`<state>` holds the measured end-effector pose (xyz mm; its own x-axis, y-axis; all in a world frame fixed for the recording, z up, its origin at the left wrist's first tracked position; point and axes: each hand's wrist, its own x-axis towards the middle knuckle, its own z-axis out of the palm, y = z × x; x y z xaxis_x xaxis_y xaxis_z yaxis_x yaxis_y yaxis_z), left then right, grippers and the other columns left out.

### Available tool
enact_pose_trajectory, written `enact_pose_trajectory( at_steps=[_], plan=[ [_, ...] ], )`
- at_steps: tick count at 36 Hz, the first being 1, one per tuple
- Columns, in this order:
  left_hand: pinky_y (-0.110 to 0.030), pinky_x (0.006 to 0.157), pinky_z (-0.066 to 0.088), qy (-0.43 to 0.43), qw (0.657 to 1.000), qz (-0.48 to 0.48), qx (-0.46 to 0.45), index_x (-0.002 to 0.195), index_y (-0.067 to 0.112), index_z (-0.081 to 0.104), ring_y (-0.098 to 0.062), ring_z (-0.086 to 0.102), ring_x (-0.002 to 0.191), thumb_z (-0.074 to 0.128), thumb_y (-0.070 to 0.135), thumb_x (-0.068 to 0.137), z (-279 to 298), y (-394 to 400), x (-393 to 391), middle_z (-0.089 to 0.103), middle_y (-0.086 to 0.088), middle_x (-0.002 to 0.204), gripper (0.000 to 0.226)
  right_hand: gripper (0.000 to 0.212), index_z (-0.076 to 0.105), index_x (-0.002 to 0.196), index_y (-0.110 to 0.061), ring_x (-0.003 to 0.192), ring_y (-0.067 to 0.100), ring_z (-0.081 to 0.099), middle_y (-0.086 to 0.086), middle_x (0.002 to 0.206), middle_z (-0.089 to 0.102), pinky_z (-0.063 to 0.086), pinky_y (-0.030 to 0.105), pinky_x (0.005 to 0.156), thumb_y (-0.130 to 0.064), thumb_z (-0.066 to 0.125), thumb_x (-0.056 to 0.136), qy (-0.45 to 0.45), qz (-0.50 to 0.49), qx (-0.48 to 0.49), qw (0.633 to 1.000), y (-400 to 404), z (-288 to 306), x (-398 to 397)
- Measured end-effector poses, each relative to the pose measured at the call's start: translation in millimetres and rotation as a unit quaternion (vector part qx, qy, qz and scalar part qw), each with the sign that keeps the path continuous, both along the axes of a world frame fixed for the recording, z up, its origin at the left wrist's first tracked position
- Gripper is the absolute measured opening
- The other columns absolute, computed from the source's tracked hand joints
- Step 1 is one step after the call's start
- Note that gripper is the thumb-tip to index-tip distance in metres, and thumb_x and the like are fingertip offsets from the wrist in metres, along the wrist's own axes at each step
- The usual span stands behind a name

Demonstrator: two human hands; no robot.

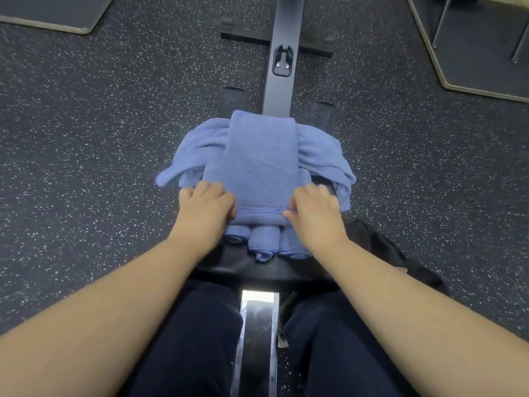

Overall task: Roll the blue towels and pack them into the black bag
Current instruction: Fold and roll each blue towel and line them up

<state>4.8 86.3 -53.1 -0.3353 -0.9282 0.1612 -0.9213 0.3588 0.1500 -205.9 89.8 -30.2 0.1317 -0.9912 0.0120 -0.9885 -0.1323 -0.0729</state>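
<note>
Fingers: left hand (204, 206) and right hand (313, 209) both curled down over the near corners of the folded towel (257, 164), thumbs pinching its hemmed near edge; both hands thus gripping the cloth, one at each side.

Folded towel: centre of the frame, laid as a long strip over a heap of loose towels (323, 156); long axis runs from lower centre toward upper centre, along the dark rail (282, 67); the near hem points at the person, the far end drapes over the heap's top.

Rolled towels (264, 240): three finished rolls, side by side just below the hands, open ends facing the person, resting on the black seat (257, 269).

Black bag (380, 247): on the speckled floor (86, 138), right of centre, beside the right forearm; its opening not discernible.

Risks, as judged: uneven pull between the hands would skew the roll into a cone; the soft heap underneath may shift and drag loose cloth into the roll; rolling toward the far end could nudge the heap off the seat.
</note>
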Motion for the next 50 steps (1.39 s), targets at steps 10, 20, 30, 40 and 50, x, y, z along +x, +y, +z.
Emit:
enact_pose_trajectory(
  at_steps=[10,20,30,40,50],
  plan=[
    [-0.038,0.071,0.032,0.004,0.998,0.027,0.059,0.074,0.015,0.061,-0.031,0.056,0.079,0.069,0.038,0.064,-7,7,-13,0.056,-0.007,0.079,0.027,0.033,0.057,0.100,-0.004,0.099,0.028,0.045,0.011,0.105,0.048,0.027,0.029,0.070,0.014,0.057,0.073,-0.026,0.086,0.050,0.995,5,-10,4],
    [-0.036,0.065,0.026,-0.056,0.998,0.021,-0.001,0.074,0.010,0.060,-0.030,0.056,0.070,0.047,0.037,0.077,-13,3,-15,0.055,-0.012,0.075,0.030,0.031,0.056,0.069,-0.008,0.065,0.028,0.053,0.009,0.071,0.053,0.044,0.029,0.059,-0.008,0.076,0.045,0.001,0.089,-0.048,0.995,10,-24,7],
    [-0.038,0.067,0.022,-0.086,0.995,0.029,-0.042,0.075,0.006,0.059,-0.030,0.057,0.075,0.035,0.032,0.086,-19,-6,-11,0.056,-0.013,0.078,0.038,0.030,0.056,0.069,-0.011,0.063,0.028,0.055,0.005,0.064,0.054,0.042,0.030,0.056,-0.003,0.079,0.052,0.003,0.097,-0.114,0.989,3,-31,2],
    [-0.040,0.070,0.021,-0.064,0.994,0.047,-0.069,0.072,0.011,0.058,-0.030,0.054,0.078,0.036,0.038,0.089,-23,-16,-9,0.056,-0.011,0.075,0.039,0.022,0.057,0.072,-0.015,0.065,0.026,0.052,0.002,0.065,0.053,0.027,0.033,0.064,0.000,0.051,0.056,0.004,0.062,-0.153,0.986,-5,-36,4],
    [-0.043,0.070,0.022,-0.072,0.988,0.134,-0.017,0.077,0.005,0.063,-0.035,0.050,0.086,0.046,0.050,0.088,-13,-22,-7,0.055,-0.019,0.088,0.050,0.022,0.059,0.070,-0.012,0.076,0.026,0.045,0.007,0.071,0.054,0.019,0.035,0.066,0.006,0.058,0.057,0.020,0.019,-0.166,0.986,-17,-37,8]
  ],
)
